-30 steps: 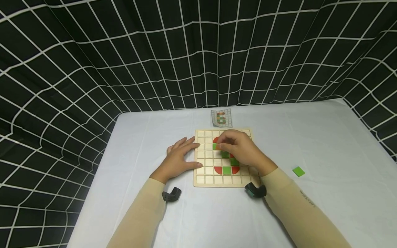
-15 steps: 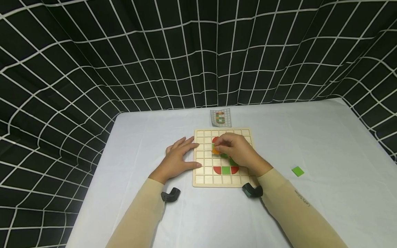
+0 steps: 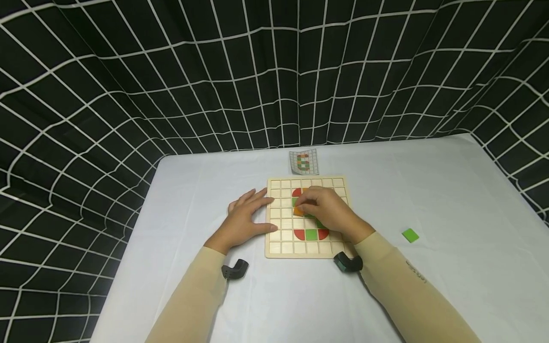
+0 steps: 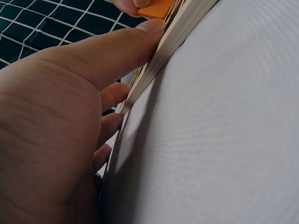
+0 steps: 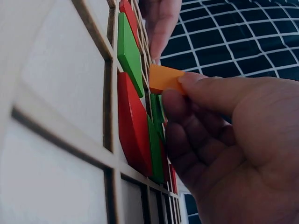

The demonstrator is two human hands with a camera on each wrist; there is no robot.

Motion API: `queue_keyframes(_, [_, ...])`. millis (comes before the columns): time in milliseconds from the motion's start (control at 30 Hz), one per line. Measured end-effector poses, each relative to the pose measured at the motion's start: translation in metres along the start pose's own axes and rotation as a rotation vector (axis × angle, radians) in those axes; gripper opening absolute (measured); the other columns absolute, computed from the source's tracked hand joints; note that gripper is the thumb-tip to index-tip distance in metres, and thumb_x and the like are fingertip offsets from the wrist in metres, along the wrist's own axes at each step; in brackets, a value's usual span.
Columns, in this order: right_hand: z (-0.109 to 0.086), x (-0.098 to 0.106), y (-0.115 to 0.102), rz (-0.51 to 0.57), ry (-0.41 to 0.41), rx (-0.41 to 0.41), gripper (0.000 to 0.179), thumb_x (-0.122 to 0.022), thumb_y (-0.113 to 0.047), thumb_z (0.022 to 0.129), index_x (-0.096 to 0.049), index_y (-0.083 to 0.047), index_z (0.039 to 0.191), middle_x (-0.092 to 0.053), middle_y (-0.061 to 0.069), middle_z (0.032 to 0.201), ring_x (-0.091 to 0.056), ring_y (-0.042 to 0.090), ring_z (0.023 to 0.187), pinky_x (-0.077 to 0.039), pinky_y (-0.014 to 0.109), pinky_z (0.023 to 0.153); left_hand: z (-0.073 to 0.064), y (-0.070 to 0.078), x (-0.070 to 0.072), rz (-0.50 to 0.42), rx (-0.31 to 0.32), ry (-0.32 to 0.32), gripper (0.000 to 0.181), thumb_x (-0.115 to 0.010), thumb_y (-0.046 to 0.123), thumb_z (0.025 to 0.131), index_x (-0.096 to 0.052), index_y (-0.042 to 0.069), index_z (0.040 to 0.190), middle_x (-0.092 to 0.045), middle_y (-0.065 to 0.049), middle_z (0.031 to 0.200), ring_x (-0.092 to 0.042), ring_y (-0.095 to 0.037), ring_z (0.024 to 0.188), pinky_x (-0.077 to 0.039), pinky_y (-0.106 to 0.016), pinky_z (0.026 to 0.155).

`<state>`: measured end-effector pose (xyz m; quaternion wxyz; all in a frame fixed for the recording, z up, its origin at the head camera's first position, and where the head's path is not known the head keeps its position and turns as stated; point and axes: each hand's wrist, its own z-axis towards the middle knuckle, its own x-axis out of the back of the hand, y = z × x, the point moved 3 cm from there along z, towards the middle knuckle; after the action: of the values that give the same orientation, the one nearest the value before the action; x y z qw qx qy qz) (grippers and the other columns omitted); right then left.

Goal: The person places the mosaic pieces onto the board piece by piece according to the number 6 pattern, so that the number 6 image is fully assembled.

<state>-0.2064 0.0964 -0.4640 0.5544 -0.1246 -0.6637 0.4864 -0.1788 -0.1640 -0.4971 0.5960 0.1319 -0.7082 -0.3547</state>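
Note:
A wooden grid board [image 3: 280, 247] lies on the white table. My left hand [image 3: 244, 221] rests along its left side, fingers spread, with thumb and fingertips on the rim. Between thumb and fingers my right hand [image 3: 330, 212] pinches an orange square tile [image 5: 163, 78], held tilted just off the grid in the right wrist view. Tiles sit in the board's cells: a red rounded tile [image 3: 299, 235], a green square tile [image 3: 311, 235] and another red rounded tile [image 3: 323, 234] form the lower row. More red, green and orange tiles higher up are partly hidden by the right hand.
Behind the board lies a small printed card [image 3: 304, 162] with a coloured grid pattern. One loose green tile [image 3: 410, 235] is on the tablecloth to the right. Dark curtains [image 3: 214, 71] with white grid lines surround the table's back and sides.
My right hand has moved slightly down and toward me with the orange tile, to the cell area below the upper green tile. The left hand stays in place on the rim.

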Motion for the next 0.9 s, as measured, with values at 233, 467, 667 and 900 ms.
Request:
queue_keyframes(233, [-0.0008,-0.0019,0.0001,-0.03,-0.028,0.015,0.013,-0.075,-0.004,0.104,-0.084,-0.012,0.11,-0.075,-0.002,0.111,-0.065,0.021,0.105,-0.054,0.044,0.097,-0.0003,-0.0004,-0.0001,-0.001,-0.005,0.003,0.078,-0.09,0.051,0.089,-0.061,0.027,0.157,-0.032,0.009,0.175,-0.014,-0.021,0.164,-0.012,-0.053,0.123])
queue_keyframes(467, [-0.0016,-0.0029,-0.0001,-0.034,-0.035,0.007,0.014,-0.075,-0.004,0.104,-0.085,-0.011,0.111,-0.073,-0.003,0.109,-0.063,0.02,0.102,-0.053,0.042,0.095,-0.0005,0.0006,0.0003,-0.008,-0.002,0.001,0.078,-0.09,0.051,0.089,-0.061,0.026,0.157,-0.032,0.008,0.175,-0.014,-0.021,0.164,-0.012,-0.054,0.123])
queue_keyframes(667, [-0.0019,-0.0023,0.0,-0.035,-0.035,0.003,0.014,-0.075,-0.004,0.104,-0.084,-0.011,0.111,-0.073,-0.003,0.11,-0.064,0.021,0.105,-0.053,0.043,0.097,-0.0001,0.0005,-0.0001,-0.006,0.004,-0.003,0.077,-0.09,0.051,0.089,-0.061,0.026,0.157,-0.032,0.009,0.175,-0.014,-0.02,0.164,-0.011,-0.053,0.124])
queue_keyframes(900, [-0.0023,-0.0016,-0.0003,-0.031,-0.029,-0.017,0.012,-0.075,-0.009,0.105,-0.081,-0.01,0.115,-0.072,0.0,0.115,-0.065,0.023,0.107,-0.052,0.046,0.1,0.0002,0.0013,0.0004,-0.003,-0.002,-0.003,0.077,-0.089,0.051,0.089,-0.061,0.026,0.157,-0.032,0.008,0.175,-0.014,-0.02,0.164,-0.011,-0.053,0.124])
